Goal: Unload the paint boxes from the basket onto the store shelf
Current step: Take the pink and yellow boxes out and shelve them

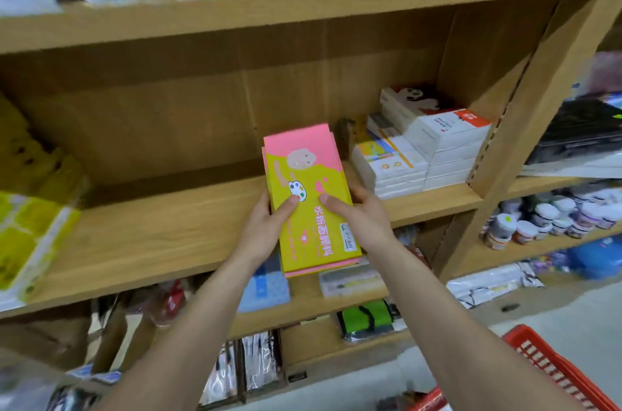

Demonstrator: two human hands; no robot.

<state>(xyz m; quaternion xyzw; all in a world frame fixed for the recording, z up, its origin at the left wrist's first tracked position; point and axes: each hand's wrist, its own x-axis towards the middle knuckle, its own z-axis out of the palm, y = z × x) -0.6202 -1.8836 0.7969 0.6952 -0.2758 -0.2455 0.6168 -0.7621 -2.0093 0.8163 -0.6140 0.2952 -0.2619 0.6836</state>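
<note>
A small stack of flat pink-and-yellow paint boxes is held between both hands over the wooden shelf board. The far end of the stack lies over the board; its near end juts past the shelf's front edge. My left hand grips the left side with the thumb on top. My right hand grips the right side, thumb also on top. The red plastic basket sits on the floor at the lower right, and what lies in it is mostly out of frame.
White boxes are stacked at the right end of the same shelf, against its side wall. Yellow packets lie at the left end. Bagged goods hang above, small paint jars fill the neighbouring shelf, and packaged items sit below.
</note>
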